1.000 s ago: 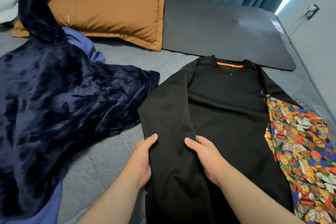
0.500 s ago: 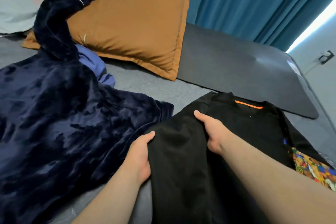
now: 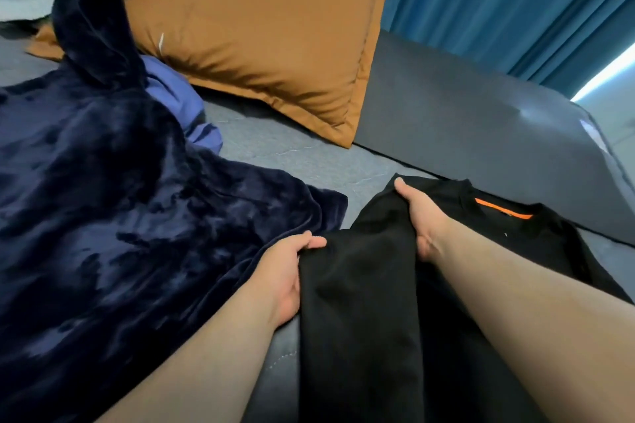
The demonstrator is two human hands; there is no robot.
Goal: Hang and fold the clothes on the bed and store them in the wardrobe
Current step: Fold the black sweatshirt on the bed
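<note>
A black sweatshirt (image 3: 364, 285) with an orange neck tab lies flat on the grey bed, its left sleeve folded over the body. My left hand (image 3: 285, 271) grips the outer edge of that folded sleeve, thumb on top. My right hand (image 3: 417, 216) holds the sleeve's inner edge up near the shoulder, fingers curled under the fabric. A navy plush garment (image 3: 103, 216) is spread on the bed to the left, one sleeve draped up over the pillow.
An orange-brown pillow (image 3: 261, 41) leans at the head of the grey bed (image 3: 281, 148). A blue-purple cloth (image 3: 171, 93) peeks out beside the plush garment. A dark grey pillow (image 3: 464, 134) lies at the right, with teal curtains (image 3: 498, 0) behind.
My right hand slid up the folded sleeve from the waist area to the shoulder. My view tilted up and left, so the patterned garment at the right left the frame.
</note>
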